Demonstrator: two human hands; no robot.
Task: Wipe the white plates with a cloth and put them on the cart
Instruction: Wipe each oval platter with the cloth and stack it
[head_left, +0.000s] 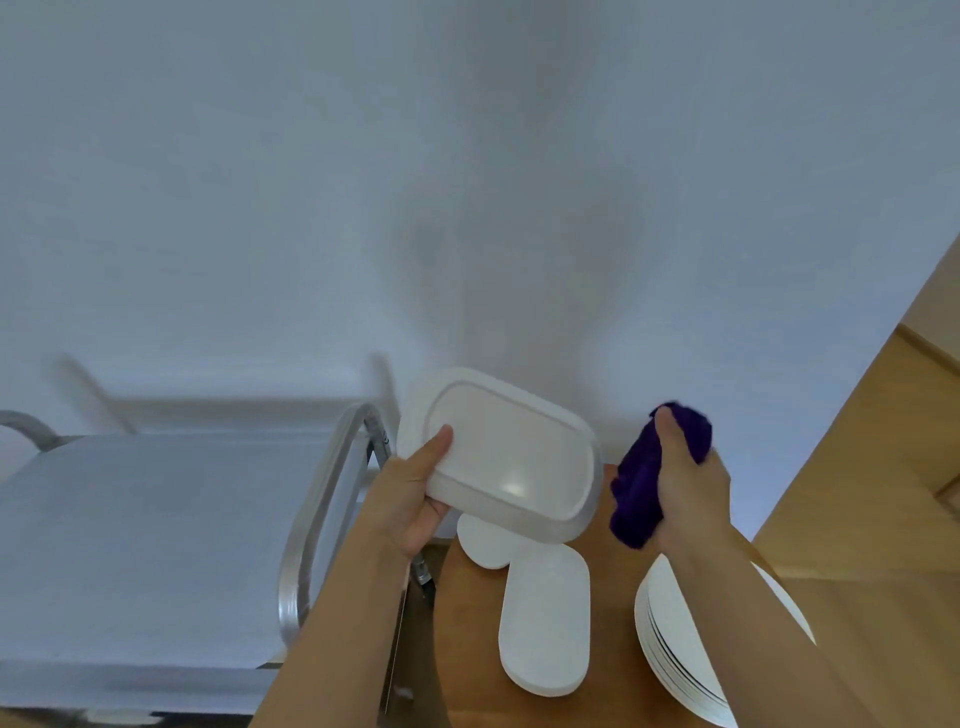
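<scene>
A: So which way is the held plate (506, 457) pointing?

B: Its underside faces the camera, tilted up, and its long axis runs from about ten o'clock down to four o'clock. The left hand (415, 493) grips its lower-left corner, thumb on the base, fingers hidden behind.

A: And the right hand (685, 488)?

B: Clenched round a bunched purple cloth (641, 483), at three o'clock from the plate, just apart from its edge.

A: What lies around?

B: Below, on the wooden bench (857, 467), an oblong white plate (545, 623) points roughly twelve to six, a smaller plate (483, 543) peeks out under the held one, and a stack of round plates (670, 644) sits at five o'clock, partly covered by the right forearm. The steel cart (156, 530) stands at nine o'clock, its handle rail (322, 499) between shelf and plate.
</scene>
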